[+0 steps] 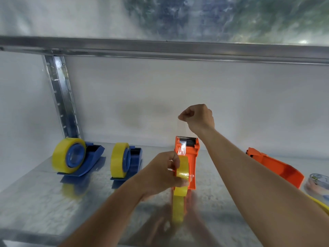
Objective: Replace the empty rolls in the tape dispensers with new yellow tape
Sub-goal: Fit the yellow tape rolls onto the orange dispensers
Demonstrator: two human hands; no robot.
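Left hand [161, 172] grips the yellow tape roll [182, 175] in the orange dispenser [193, 157].
Right hand [197, 118] fingers pinch the clear tape end [182, 124] above its blade.

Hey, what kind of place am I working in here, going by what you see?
Probably a storeroom or workshop shelving unit: a galvanized metal shelf with a slotted steel upright and a metal beam overhead, plus tape dispensers lined up, blue dispenser and orange dispenser.

Two blue dispensers [89, 157] [132, 159] are standing loaded with yellow rolls; an orange dispenser [191, 157] is carrying a yellow roll [182, 175], its clear strip [181, 125] rising taut; another orange dispenser [274, 166] is lying rollless.
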